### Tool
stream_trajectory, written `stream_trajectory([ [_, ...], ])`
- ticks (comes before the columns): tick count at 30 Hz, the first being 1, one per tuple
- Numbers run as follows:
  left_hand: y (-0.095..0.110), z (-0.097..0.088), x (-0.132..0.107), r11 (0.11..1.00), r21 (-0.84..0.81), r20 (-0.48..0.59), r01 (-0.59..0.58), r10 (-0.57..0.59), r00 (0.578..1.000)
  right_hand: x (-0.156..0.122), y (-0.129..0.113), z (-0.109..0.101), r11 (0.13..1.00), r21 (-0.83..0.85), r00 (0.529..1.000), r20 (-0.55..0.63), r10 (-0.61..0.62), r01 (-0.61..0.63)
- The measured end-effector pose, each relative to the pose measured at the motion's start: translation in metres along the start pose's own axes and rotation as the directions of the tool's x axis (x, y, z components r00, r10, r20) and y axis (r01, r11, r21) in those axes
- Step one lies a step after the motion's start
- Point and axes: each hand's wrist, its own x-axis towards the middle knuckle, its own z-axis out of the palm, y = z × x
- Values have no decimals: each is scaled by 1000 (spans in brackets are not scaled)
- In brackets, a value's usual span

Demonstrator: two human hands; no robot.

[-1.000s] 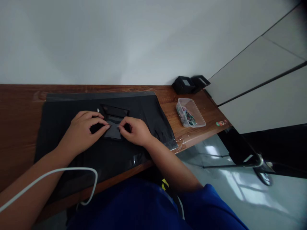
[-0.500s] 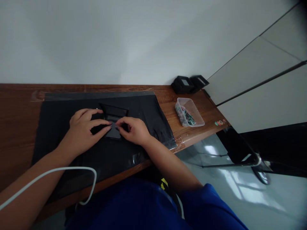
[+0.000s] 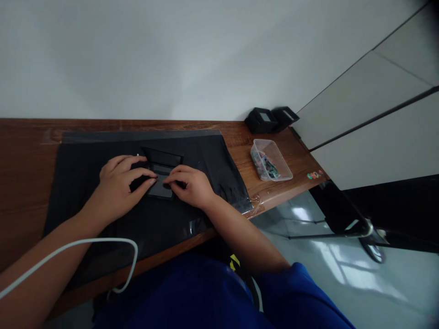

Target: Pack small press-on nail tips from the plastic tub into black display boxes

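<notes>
A small black hinged case [image 3: 160, 190] lies opened on the black mat [image 3: 206, 153], its lid [image 3: 163, 157] tilted up on the far side. My left hand [image 3: 120, 185] rests over the case's left side, thumb and index finger bent close together at its inner surface, another fingertip by the lid's left edge. From the right, my right hand [image 3: 190, 185] pinches thumb and fingertips together low over the case's flat grey inner panel. Whatever lies between those right fingertips is too small to make out.
A clear plastic tub [image 3: 279, 160] with small bagged pieces stands on the wooden table [image 3: 236, 141] to the right. Behind it are black boxes [image 3: 262, 119] against the wall. A white cable [image 3: 103, 240] loops across my left forearm. Round stickers [image 3: 313, 175] mark the table's right end.
My left thumb and index finger have drawn slightly left, widening the gap between both hands' fingertips. More of the grey inner panel shows. The right hand stays nearly in place.
</notes>
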Motion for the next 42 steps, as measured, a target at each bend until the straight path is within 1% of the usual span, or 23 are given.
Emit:
stream_trajectory([
  [6, -1, -1, 0, 1000, -23, -1, -10, 10, 1000, -1, 1, 1, 1000, 0, 1000, -18, 0, 0],
  [11, 2, -3, 0, 1000, -31, 10, -5, 5, 1000, -2, 1, 2, 1000, 10, 999, -36, -15, 15],
  [15, 4, -8, -2, 999, -45, 15, -30, 31, 999, -2, 0, 1, 1000, 25, 999, -45, -14, 15],
  [20, -1, -14, -3, 999, -33, -5, -39, 39, 999, -3, -1, 2, 999, 32, 1000, -26, 3, -2],
  [22, -3, -14, -3, 999, -27, -1, -42, 42, 999, -4, -1, 2, 999, 39, 1000, -13, -24, 25],
  [25, -4, -12, -3, 998, -27, 26, -59, 60, 998, -5, 0, 4, 993, 63, 995, 11, -97, 96],
  [28, -5, -10, -4, 997, -37, 41, -73, 74, 996, -5, 1, 5, 989, 77, 992, -10, -122, 123],
  [32, -6, -9, -4, 994, -42, 22, -97, 98, 995, -4, 2, 4, 991, 80, 990, -103, -99, 108],
  [34, -5, -9, -3, 995, -43, 12, -89, 90, 996, -3, 2, 3, 994, 67, 990, -118, -74, 83],
  [42, -2, -5, -3, 999, -5, 33, -46, 47, 998, -1, -5, 3, 998, -38, 997, -48, 55, -57],
])
